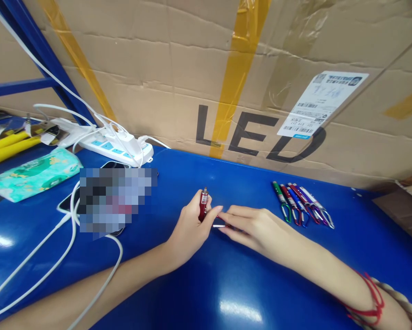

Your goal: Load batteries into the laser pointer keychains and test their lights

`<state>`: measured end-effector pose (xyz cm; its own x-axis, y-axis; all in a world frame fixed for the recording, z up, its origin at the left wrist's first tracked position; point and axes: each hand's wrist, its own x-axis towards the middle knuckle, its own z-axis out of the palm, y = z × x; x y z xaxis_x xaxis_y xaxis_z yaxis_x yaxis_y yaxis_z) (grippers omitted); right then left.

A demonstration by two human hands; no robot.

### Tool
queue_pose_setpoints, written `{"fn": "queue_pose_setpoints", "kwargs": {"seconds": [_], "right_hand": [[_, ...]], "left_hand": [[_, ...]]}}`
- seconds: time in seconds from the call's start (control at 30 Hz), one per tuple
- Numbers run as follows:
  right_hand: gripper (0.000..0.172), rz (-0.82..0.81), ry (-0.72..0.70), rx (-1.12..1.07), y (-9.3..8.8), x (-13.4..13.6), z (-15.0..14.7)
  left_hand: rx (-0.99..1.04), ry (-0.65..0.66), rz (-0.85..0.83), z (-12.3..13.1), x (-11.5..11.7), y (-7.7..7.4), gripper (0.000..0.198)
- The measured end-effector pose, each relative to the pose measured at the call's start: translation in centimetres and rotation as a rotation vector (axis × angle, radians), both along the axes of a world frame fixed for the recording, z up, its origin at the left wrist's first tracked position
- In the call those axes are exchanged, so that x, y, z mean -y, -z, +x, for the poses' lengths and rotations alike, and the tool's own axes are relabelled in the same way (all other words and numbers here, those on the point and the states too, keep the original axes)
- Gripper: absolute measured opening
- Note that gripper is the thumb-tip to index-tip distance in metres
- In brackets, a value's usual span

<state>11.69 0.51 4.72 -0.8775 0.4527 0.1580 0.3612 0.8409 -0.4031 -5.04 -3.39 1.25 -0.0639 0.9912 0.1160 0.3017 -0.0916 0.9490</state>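
Note:
My left hand (192, 224) is closed around a dark red keychain flashlight (203, 205), held nearly upright with its narrow metal tip up and a small white label on its barrel. Just to its right, the fingers of my right hand (257, 227) pinch a small red and silver piece that looks like a carabiner clip (221, 225). Fingers cover most of it, so whether it is joined to the flashlight cannot be seen. Several similar keychain flashlights (297, 197) in green, red, blue and purple lie side by side at the right, their carabiners toward me.
A large cardboard box (158, 68) stands behind the blue table (192, 298). To the left are a white power strip (116, 149), a green tissue pack (37, 174), yellow rods (9, 146) and a blurred-out patch over phones. A white cable (118, 261) crosses my left forearm.

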Motion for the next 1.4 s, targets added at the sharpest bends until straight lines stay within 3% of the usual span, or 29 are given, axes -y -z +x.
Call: {"fn": "queue_pose_setpoints", "kwargs": {"seconds": [0.07,0.23,0.33,0.67,0.8,0.97,1.17,1.4], "right_hand": [[0.025,0.022,-0.001,0.035,0.2,0.1,-0.1],[0.021,-0.172,-0.006,-0.054,0.8,0.3,-0.5],[0.023,-0.185,0.022,-0.117,1.2,0.5,-0.7],[0.028,-0.047,0.083,-0.186,1.7,0.7,-0.8],[0.027,-0.001,0.095,-0.218,0.7,0.0,-0.4],[0.018,0.139,0.268,-0.364,-0.8,-0.1,0.1],[0.022,0.222,0.189,-0.335,-0.4,0.5,0.2],[0.021,0.239,0.165,-0.322,-0.6,0.1,0.4]], "left_hand": [[-0.019,0.018,-0.01,0.0,0.2,-0.1,0.019],[-0.066,0.063,-0.007,-0.1,0.3,-0.6,0.022],[-0.074,0.074,0.015,-0.2,0.2,-0.7,0.022],[-0.109,0.147,0.027,-0.3,0.2,-1.3,0.023],[-0.06,0.172,-0.007,-0.4,0.5,-1.0,0.026],[-0.041,0.309,-0.091,-0.6,1.0,-0.8,0.03],[-0.064,0.397,-0.056,-0.5,1.5,-0.4,0.03],[0.051,0.31,-0.003,-0.6,1.3,-0.5,0.031]]}}
